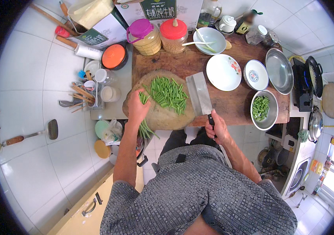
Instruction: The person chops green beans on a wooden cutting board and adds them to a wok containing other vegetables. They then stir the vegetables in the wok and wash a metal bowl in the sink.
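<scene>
Hands: both occupied. Left hand [138, 106]: closed around a bunch of long green stalks [147, 130], with short ends showing past the fingertips and long ends trailing beyond the near-left edge of the round wooden board [171, 123]. Right hand [218, 131]: gripping a cleaver [199, 94] by its black handle, with the broad face of the blade toward the camera, at the right edge of the board and clear of the stalks. Not possible to tell from this view whether resting on the wood or held just above.

Observed on the board: a loose heap of cut pieces [169, 94], just beside the left hand and between bunch and blade. Also noted: more short green pieces in a metal bowl [273, 114] at the front right of the table [229, 107]. Behind the cleaver: a white plate [221, 72] with a floral mark, bare in the middle; farther back, a pale bowl [218, 35] with whitish stalks across it.

Step in hand, as judged: chopping stalks to short lengths, partly done, with 1 bunch uncut in the grip and a pause between cuts.

Next move, as judged: calls for laying the bunch flat on the board with ends evened, keeping fingertips tucked back, and bringing the blade left across the stalks. Possible need to push the heap aside first for cutting room. Risk: loose pieces rolling under the blade.
</scene>
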Available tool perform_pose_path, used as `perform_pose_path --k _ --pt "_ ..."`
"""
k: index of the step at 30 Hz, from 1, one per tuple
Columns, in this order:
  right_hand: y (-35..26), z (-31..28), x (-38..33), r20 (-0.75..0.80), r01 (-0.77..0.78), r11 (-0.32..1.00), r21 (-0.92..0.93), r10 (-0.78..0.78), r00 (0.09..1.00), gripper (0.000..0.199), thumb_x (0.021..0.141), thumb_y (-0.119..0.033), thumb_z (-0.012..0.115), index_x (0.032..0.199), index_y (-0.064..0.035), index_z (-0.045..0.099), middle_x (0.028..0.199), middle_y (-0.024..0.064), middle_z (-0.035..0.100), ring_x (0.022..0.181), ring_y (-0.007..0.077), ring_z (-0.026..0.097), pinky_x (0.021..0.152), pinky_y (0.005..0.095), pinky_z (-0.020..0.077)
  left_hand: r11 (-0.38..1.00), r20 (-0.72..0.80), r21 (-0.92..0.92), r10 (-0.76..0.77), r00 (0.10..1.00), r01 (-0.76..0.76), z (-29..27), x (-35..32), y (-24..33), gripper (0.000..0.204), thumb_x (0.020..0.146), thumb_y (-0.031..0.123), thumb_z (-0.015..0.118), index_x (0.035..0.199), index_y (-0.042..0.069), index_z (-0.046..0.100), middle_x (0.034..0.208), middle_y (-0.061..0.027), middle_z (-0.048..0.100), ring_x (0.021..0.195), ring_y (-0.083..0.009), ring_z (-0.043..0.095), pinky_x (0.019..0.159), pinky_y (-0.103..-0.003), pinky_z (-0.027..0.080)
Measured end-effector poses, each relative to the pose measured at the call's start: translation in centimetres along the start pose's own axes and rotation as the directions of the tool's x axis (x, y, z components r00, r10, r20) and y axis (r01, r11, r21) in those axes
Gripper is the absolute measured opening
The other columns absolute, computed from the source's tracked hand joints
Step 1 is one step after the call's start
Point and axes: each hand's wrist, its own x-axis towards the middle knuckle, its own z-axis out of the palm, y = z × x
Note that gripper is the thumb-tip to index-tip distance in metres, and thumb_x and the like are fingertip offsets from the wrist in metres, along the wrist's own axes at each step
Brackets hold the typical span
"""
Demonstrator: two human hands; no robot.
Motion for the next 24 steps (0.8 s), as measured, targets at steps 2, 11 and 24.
perform_pose_path --k 2,11,24 --pt "-0.1 -0.2 0.3 0.049 0.000 1.000 -0.012 0.001 0.999 0.053 0.113 -0.058 0.043 0.085 -0.0127 0.047 0.063 -0.0017 0.043 0.047 0.0092 0.035 0.041 0.0281 0.0279 1.000 0.026 -0.011 -0.009 1.000 0.010 0.4 0.1 0.8 0.069 0.084 0.006 0.075 0.148 0.006 0.049 0.139 -0.0265 0.060 0.130 -0.0452 0.057 0.109 -0.048 0.048" --pt "-1.2 2.9 1.8 0.081 -0.070 0.994 -0.084 0.077 0.994 0.057 0.114 -0.057 0.040 0.082 -0.0104 0.047 0.064 -0.0028 0.040 0.047 0.0085 0.033 0.041 0.0271 0.0268 0.996 0.271 -0.092 0.029 0.962 -0.004 -0.3 1.3 4.1 0.097 0.080 0.003 0.075 0.167 0.015 0.033 0.156 -0.0265 0.052 0.145 -0.0422 0.050 0.118 -0.047 0.043" --pt "-1.3 4.8 3.0 0.170 -0.084 0.980 -0.182 0.116 0.979 0.048 0.113 -0.056 0.044 0.098 -0.0116 0.050 0.067 -0.0025 0.043 0.050 0.0094 0.035 0.043 0.0292 0.0311 0.998 0.369 -0.055 0.012 0.929 0.009 -0.4 2.4 6.5 0.099 0.078 0.004 0.074 0.166 0.016 0.032 0.148 -0.0298 0.058 0.137 -0.0463 0.056 0.114 -0.049 0.047"
